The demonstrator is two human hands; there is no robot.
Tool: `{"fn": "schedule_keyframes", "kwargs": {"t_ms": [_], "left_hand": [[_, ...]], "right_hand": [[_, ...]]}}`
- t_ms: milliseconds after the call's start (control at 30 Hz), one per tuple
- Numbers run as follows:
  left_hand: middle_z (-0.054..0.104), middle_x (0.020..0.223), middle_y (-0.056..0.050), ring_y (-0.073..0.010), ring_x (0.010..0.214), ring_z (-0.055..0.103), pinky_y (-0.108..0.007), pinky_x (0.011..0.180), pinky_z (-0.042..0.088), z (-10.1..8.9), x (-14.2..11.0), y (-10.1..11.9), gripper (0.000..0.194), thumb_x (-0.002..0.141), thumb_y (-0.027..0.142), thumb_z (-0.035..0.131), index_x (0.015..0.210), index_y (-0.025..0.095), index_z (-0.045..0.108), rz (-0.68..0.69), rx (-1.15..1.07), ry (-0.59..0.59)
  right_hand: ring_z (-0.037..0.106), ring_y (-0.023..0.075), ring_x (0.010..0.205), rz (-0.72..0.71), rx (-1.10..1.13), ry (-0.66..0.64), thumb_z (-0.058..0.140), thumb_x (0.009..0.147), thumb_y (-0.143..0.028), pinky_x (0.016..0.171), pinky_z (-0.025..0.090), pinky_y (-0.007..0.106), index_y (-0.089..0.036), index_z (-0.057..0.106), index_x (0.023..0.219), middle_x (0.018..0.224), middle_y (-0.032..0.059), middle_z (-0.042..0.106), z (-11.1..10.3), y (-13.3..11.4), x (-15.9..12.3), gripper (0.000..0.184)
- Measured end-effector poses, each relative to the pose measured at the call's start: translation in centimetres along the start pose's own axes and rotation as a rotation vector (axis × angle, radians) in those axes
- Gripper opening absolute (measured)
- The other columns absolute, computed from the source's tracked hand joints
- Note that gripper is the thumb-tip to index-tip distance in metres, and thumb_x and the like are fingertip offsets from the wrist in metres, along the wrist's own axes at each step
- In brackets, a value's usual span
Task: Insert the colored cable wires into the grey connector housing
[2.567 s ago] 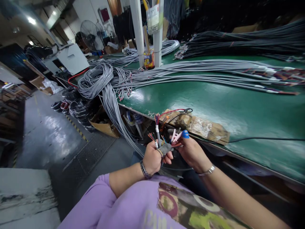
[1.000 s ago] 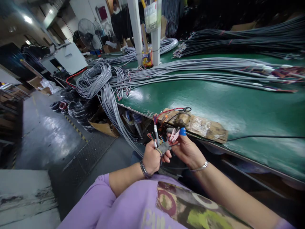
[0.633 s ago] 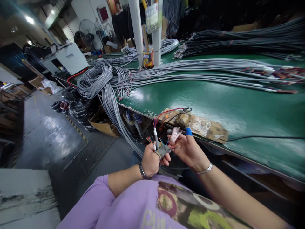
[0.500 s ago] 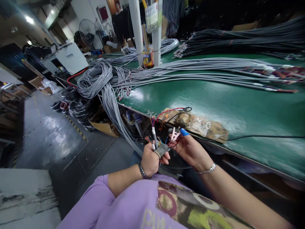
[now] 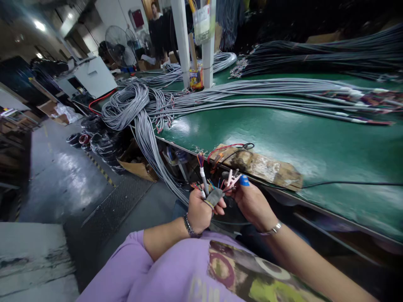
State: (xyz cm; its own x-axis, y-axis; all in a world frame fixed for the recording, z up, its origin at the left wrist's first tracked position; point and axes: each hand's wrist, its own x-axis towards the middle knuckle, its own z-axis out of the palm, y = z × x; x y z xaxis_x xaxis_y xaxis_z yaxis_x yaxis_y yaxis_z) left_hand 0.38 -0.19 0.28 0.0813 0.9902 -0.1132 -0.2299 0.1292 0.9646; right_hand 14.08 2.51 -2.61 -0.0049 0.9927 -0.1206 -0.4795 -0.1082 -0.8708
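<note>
My left hand (image 5: pixel 199 213) is closed around a grey cable (image 5: pixel 204 181), whose upper end has a white band and a fan of thin coloured wires (image 5: pixel 200 158). More coloured wire ends stick out beside the fist. A grey wrap with a yellow edge (image 5: pixel 214 198) covers part of its fingers. To the right, my right hand (image 5: pixel 252 204), blue tape on its thumb, pinches a small tool with pale pink arms (image 5: pixel 232 180); its exact kind is unclear. The right fingertips are at the wire ends by the left fist, and what else they hold is hidden.
A worn wooden block (image 5: pixel 261 165) with red and black leads lies at the edge of the green table (image 5: pixel 283 134). Long grey cables (image 5: pixel 252 86) stretch across it, some hanging over the edge. A white post (image 5: pixel 208 58) stands behind. A person (image 5: pixel 157 29) is in the background.
My right hand has turned slightly and moved a little closer to the left fist, with the pink-armed tool tilted more. The left hand has barely moved.
</note>
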Motion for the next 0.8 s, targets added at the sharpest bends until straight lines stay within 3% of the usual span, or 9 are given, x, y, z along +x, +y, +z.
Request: {"fn": "schedule_keyframes", "kwargs": {"t_ms": [100, 233, 533, 800], "left_hand": [[0.061, 0.054, 0.000, -0.0063, 0.037, 0.052, -0.016, 0.035, 0.031, 0.2, 0.3, -0.2, 0.042, 0.075, 0.053, 0.067, 0.065, 0.014, 0.056, -0.037, 0.003, 0.001], [0.061, 0.054, 0.000, -0.0064, 0.036, 0.051, -0.016, 0.035, 0.031, 0.3, 0.4, -0.6, 0.042, 0.073, 0.053, 0.069, 0.067, 0.015, 0.054, -0.077, 0.012, 0.006], [0.061, 0.055, 0.001, -0.0069, 0.036, 0.052, -0.016, 0.035, 0.031, -0.1, 0.5, -1.2, 0.039, 0.076, 0.051, 0.067, 0.069, 0.015, 0.054, -0.088, 0.034, -0.020], [0.062, 0.054, -0.001, -0.0064, 0.037, 0.052, -0.015, 0.035, 0.031, -0.4, 0.0, -1.1, 0.041, 0.076, 0.051, 0.068, 0.064, 0.014, 0.055, -0.076, 0.045, -0.035]], "right_hand": [[0.060, 0.0177, 0.065, 0.139, 0.180, -0.069, 0.065, 0.076, -0.061, 0.062, 0.051, 0.030, -0.023, 0.072, 0.080, 0.075, 0.0034, 0.069, 0.1, -0.1, 0.5, 0.039], [0.059, 0.0155, 0.061, 0.202, 0.326, -0.092, 0.072, 0.074, -0.052, 0.061, 0.051, 0.029, -0.023, 0.070, 0.077, 0.072, 0.0013, 0.069, 0.4, -0.3, 0.8, 0.030], [0.057, 0.0136, 0.062, 0.213, 0.380, -0.028, 0.078, 0.070, -0.047, 0.062, 0.049, 0.027, -0.021, 0.070, 0.076, 0.073, -0.0002, 0.069, 0.7, -0.2, 0.8, 0.027], [0.058, 0.0147, 0.063, 0.262, 0.328, -0.096, 0.074, 0.065, -0.063, 0.060, 0.050, 0.028, -0.023, 0.070, 0.075, 0.076, 0.0016, 0.068, 0.2, -0.7, 0.1, 0.041]]}}
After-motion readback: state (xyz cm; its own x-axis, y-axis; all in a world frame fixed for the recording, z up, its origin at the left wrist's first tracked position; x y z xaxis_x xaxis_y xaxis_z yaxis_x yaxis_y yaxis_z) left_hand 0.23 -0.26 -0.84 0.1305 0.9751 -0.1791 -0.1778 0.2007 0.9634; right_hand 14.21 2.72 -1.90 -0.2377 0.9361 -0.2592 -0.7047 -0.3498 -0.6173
